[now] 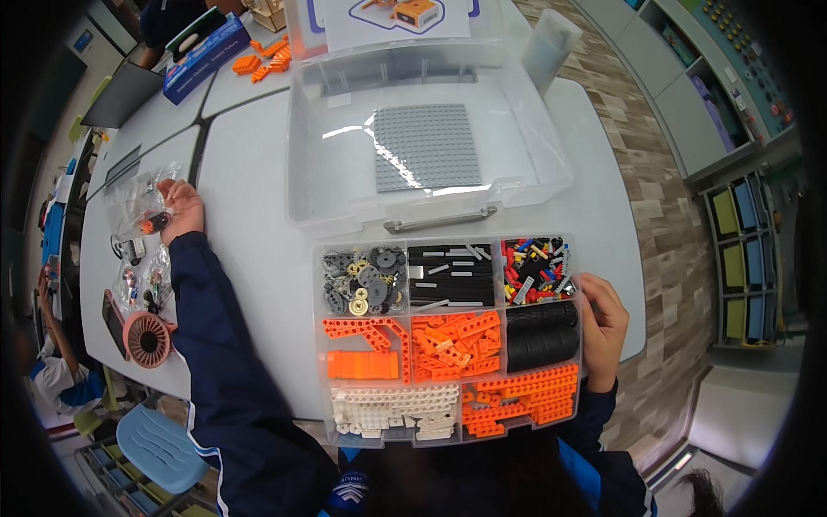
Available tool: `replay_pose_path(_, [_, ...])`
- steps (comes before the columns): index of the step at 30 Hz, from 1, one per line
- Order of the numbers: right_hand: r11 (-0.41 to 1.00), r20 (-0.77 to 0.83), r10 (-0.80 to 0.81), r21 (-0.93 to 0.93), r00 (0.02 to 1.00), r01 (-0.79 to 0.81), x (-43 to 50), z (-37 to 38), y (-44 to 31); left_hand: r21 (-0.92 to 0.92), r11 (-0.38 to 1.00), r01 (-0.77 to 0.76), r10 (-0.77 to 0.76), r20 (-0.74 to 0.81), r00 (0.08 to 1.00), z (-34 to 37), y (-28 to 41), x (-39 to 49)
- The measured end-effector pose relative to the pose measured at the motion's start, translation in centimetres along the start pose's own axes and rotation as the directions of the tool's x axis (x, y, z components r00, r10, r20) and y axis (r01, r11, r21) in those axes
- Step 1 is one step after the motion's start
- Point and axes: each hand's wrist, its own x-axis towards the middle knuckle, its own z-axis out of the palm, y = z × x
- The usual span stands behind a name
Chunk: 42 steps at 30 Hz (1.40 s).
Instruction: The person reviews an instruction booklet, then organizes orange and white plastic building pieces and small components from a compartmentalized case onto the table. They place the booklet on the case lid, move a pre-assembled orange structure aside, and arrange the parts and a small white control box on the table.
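Observation:
At the far left of the table, my left hand (183, 208) grips a clear plastic bag (132, 203) with an orange and black part (155, 223) in it. My right hand (602, 320) holds the right edge of a clear compartment tray (456, 400), which lies in front of my body and overhangs the table's near edge. The tray carries grey gears (368, 278), black axles (452, 284), small mixed connectors (536, 268), black tires (541, 339), orange bricks and beams (455, 346), and white beams (394, 404). Beyond it stands an open clear plastic bin (310, 181) with a grey studded baseplate (426, 148) inside.
A pink handheld fan (147, 340), a dark phone-like slab (115, 323) and bagged electronic parts (155, 278) lie left of my forearm. Loose orange bricks (265, 61) and a blue box (205, 58) are at the back left. A translucent container (549, 48) stands right of the bin.

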Motion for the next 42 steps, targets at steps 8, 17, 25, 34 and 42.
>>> replay_pose_path(8, [1.000,0.005,0.000,0.003,1.000,0.000,0.0,0.0,-0.1,0.064,0.998,0.004,-0.005,0.009,1.000,0.2,-0.2,-0.2])
replay_pose_path(17, [1.000,0.006,-0.007,0.028,1.000,0.007,0.0,-0.1,0.2,0.078,0.997,0.001,-0.003,0.027,1.000,-0.1,0.1,0.1])
replay_pose_path(25, [1.000,0.001,-0.017,0.008,1.000,0.017,0.0,0.0,0.3,0.093,0.995,-0.036,0.036,-0.004,0.999,0.0,0.1,0.1])
replay_pose_path(34, [1.000,-0.011,0.002,0.005,1.000,-0.002,0.1,-0.1,-0.1,0.091,0.996,-0.020,0.012,0.086,0.996,-0.6,-0.3,-0.3])
replay_pose_path(42, [1.000,-0.005,-0.002,0.026,1.000,0.002,0.0,0.0,-0.3,0.098,0.995,0.002,-0.010,0.080,0.997,-1.1,-0.1,-0.4])
